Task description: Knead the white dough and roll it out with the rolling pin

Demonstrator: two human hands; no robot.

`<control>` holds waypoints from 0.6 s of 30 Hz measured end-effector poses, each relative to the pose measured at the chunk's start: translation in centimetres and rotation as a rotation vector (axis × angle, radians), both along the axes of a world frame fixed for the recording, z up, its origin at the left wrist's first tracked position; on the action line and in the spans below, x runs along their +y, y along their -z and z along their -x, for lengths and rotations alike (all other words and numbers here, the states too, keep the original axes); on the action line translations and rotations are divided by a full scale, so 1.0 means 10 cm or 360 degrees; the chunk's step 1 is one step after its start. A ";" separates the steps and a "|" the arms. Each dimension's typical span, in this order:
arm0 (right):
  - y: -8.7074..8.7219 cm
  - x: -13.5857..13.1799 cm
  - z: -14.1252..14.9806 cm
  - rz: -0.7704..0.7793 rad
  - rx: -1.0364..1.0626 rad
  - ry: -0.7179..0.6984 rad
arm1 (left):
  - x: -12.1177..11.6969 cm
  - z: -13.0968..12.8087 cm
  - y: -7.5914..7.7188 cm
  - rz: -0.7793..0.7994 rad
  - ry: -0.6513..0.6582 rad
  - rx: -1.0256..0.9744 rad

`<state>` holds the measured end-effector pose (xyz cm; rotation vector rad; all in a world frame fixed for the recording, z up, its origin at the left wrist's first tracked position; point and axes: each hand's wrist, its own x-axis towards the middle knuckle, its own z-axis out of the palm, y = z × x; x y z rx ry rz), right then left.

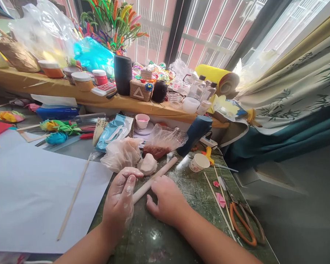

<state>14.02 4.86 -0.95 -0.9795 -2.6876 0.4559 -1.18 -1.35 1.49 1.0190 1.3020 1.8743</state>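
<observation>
My left hand (119,200), dusted with white residue, is raised above the table with its fingers curled and the thumb pressed toward them. Whatever it may hold is hidden. Low over the dark table, my right hand (169,201) is curled, its fingertips out of sight and its thumb pointing left. A pale rolling pin (165,169) lies diagonally behind both hands, its near end partly covered by the left one. Just beyond it sits a lump of whitish clay (148,165). Behind that are a crumpled plastic bag (122,154) and a bag of reddish-brown material (159,148).
White paper (38,198) covers the left side, with a thin wooden stick (74,198) on it. At right are a paper cup (199,163), orange-handled scissors (243,223), sticks and a yellow glue gun (208,156). A dark blue bottle (196,134) stands before the crowded windowsill (104,104).
</observation>
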 end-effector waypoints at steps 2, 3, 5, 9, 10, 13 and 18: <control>0.00 0.00 0.03 0.0035 -0.0037 0.0087 | 0.03 -0.01 0.02 0.0044 0.0042 0.0013; 0.00 0.01 0.05 0.0041 -0.0051 0.0129 | 0.04 -0.01 0.03 0.0071 0.0067 0.0040; 0.00 0.01 0.07 0.0027 -0.0068 0.0177 | 0.07 -0.01 0.04 0.0120 0.0114 0.0112; 0.03 0.05 0.07 0.0048 -0.0012 0.0250 | 0.14 0.04 0.05 0.0235 0.0241 0.0452; 0.04 0.07 0.07 0.0086 0.0042 0.0289 | 0.15 0.05 0.05 0.0262 0.0297 0.0613; 0.07 0.14 0.04 0.0276 0.0285 0.0352 | 0.16 0.06 0.05 0.0286 0.0427 0.1033; 0.00 0.31 -0.02 0.0378 0.0438 0.0404 | 0.11 0.04 0.07 0.0271 0.0468 0.1079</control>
